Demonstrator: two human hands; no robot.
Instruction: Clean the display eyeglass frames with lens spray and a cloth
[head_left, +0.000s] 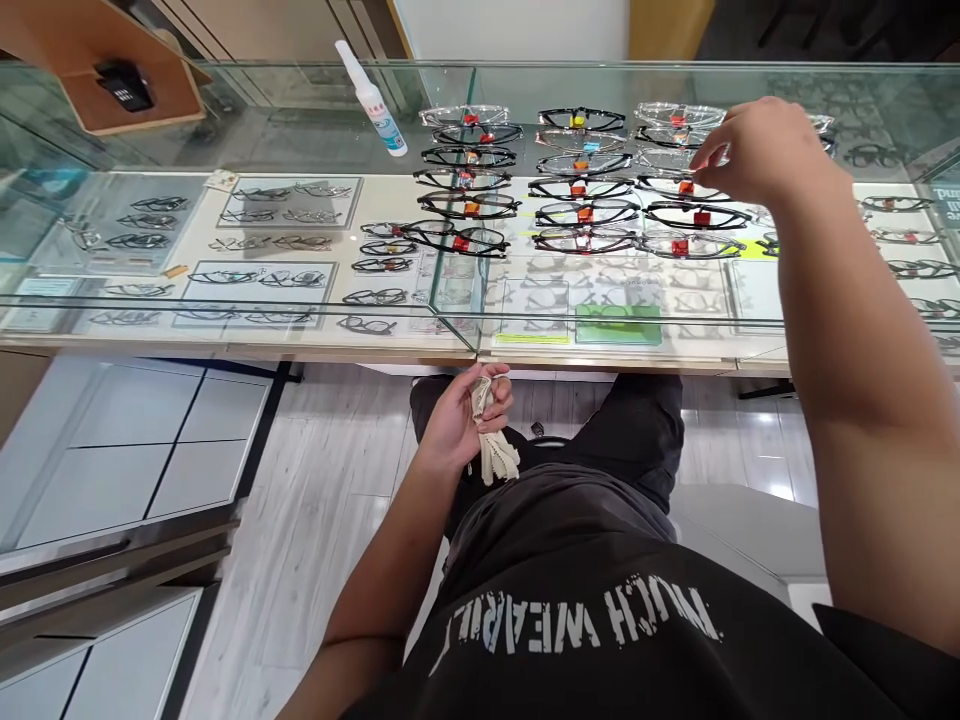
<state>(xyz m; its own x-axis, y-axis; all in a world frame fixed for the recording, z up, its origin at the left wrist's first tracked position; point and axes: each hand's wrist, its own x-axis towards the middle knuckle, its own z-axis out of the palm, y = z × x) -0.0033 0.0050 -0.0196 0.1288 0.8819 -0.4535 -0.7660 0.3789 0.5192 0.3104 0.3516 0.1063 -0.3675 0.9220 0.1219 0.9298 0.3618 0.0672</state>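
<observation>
My left hand (469, 415) is closed around a crumpled cream cloth (496, 455), low in front of the counter's edge. Over the right part of the glass counter, my right hand (765, 150) reaches to the third column of eyeglasses, its fingers bent down with thumb and index close together. The fingertips are beside a pair of glasses (686, 187) with a red tag; whether they pinch a frame cannot be made out. Several pairs, such as black glasses (585, 214), lie in columns on the glass top, most with red, orange or yellow tags.
A white spray-type bottle (381, 120) with a blue label lies at the back left of the glass counter (300, 352). More eyeglasses (375, 297) show inside the case. A brown box (165, 95) holding a black object is at the far left.
</observation>
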